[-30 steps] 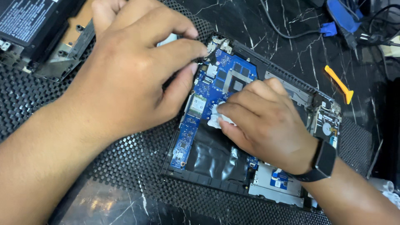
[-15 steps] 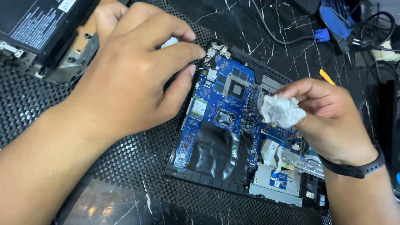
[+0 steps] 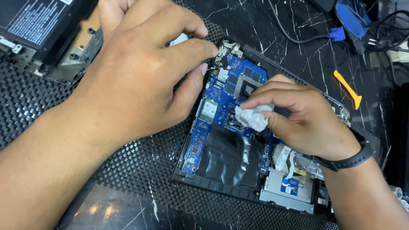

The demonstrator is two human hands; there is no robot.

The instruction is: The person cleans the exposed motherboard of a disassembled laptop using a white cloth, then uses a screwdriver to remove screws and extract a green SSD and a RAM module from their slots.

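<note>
A black mat [image 3: 38, 106] lies on the dark table [image 3: 272, 38]. On it sits an open laptop [image 3: 221, 187] with a blue board [image 3: 221, 102]; its long side runs from top left down to the right. The left hand [image 3: 140, 72] pinches the laptop's top corner, fingers closed on it. The right hand [image 3: 306, 119] squeezes a white wad [image 3: 252, 118] tight. The wad touches a chip [image 3: 233, 121] on the board, right under those fingers. An orange tool [image 3: 347, 88] lies far off to the right
</note>
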